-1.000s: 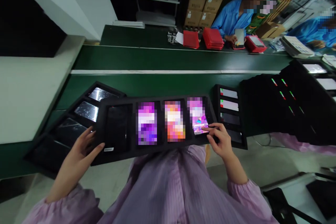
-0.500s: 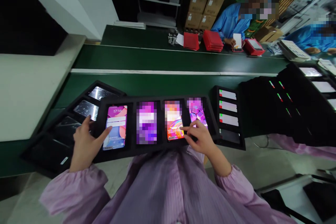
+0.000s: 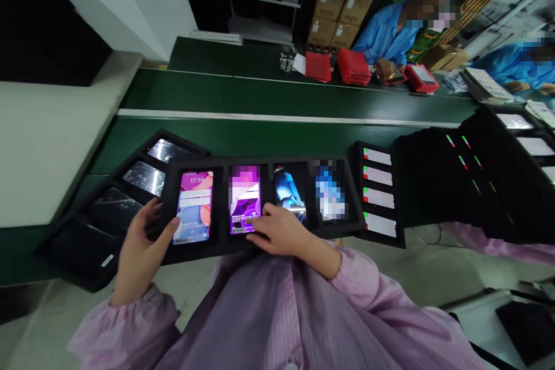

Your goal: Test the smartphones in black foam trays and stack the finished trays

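A black foam tray (image 3: 221,208) lies in front of me with several lit phones set in its slots. My left hand (image 3: 145,237) grips the tray's left end, its thumb at the lower edge of the leftmost phone (image 3: 195,199). With a finger stretched out, my right hand (image 3: 280,228) touches the lower screen of the second phone (image 3: 245,199), which glows purple. It holds nothing. Just beyond that hand, the third phone (image 3: 288,188) shows a blue wallpaper, partly covered at its lower edge. The rightmost phone (image 3: 332,191) is also lit blue.
Under the tray's left end sits another tray (image 3: 99,202) with dark-screened phones. To the right is a tray (image 3: 379,193) of white-screened phones, then stacked black trays (image 3: 433,179). Across the green bench (image 3: 260,95), a person in blue (image 3: 381,29) handles items near red pouches (image 3: 353,66).
My right hand has moved left from the third phone to the second. The third and rightmost screens have changed to blue pictures. My left hand keeps its grip on the tray.
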Available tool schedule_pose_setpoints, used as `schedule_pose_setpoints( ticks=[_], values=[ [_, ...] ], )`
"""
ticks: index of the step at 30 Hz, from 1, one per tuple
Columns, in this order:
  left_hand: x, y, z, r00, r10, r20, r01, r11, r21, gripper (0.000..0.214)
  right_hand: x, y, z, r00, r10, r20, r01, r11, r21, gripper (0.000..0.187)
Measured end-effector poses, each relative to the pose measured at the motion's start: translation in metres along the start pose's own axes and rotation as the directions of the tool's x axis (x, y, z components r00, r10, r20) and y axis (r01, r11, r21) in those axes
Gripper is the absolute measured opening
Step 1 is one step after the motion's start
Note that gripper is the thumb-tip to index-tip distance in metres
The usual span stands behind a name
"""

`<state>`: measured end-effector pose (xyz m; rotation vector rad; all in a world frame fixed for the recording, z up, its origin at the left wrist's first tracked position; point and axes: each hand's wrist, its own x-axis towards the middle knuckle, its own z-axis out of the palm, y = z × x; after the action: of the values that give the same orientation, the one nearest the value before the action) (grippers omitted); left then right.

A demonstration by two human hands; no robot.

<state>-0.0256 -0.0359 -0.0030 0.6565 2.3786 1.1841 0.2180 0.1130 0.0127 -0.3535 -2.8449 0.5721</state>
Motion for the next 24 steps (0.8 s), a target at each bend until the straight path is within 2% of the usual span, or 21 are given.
schedule_pose_setpoints(
  ticks=[2, 4, 7, 9, 12, 14, 19, 24],
  values=[
    [-0.004, -0.007, -0.002, 1.0, 0.013, 0.022, -0.013, 1.0, 0.025, 0.096, 0.004, 0.004, -0.001, 0.993, 0.11, -0.046, -0.111, 0.994, -0.019, 0.02],
    [-0.006, -0.012, -0.003, 0.998, 0.043, 0.037, -0.046, 0.995, 0.084, 0.096, 0.0, 0.013, -0.01, 0.97, 0.188, -0.154, -0.189, 0.982, 0.01, 0.021],
    [-0.002, -0.013, -0.001, 0.997, 0.061, 0.036, -0.067, 0.982, 0.177, 0.103, -0.018, 0.02, -0.026, 0.925, 0.242, -0.294, -0.22, 0.97, 0.105, 0.025],
    [0.005, -0.01, 0.001, 0.999, 0.038, 0.001, -0.037, 0.978, 0.207, 0.107, -0.03, 0.019, -0.033, 0.917, 0.254, -0.308, -0.21, 0.963, 0.17, 0.027],
    [0.016, 0.001, 0.002, 0.997, -0.003, -0.081, 0.02, 0.978, 0.209, 0.103, -0.041, 0.01, -0.033, 0.933, 0.243, -0.265, -0.183, 0.955, 0.233, 0.029],
    [0.02, 0.008, 0.001, 0.995, -0.014, -0.096, 0.033, 0.98, 0.198, 0.097, -0.042, 0.002, -0.027, 0.948, 0.226, -0.223, -0.17, 0.954, 0.247, 0.031],
    [0.013, 0.018, -0.003, 0.999, -0.039, -0.021, 0.041, 0.989, 0.142, 0.086, -0.033, -0.014, -0.008, 0.981, 0.147, -0.124, -0.114, 0.965, 0.238, 0.028],
    [-0.001, 0.008, -0.011, 0.995, -0.099, 0.026, 0.094, 0.986, 0.141, 0.088, -0.024, -0.02, 0.003, 0.997, 0.08, -0.014, -0.076, 0.983, 0.165, 0.023]
  ],
)
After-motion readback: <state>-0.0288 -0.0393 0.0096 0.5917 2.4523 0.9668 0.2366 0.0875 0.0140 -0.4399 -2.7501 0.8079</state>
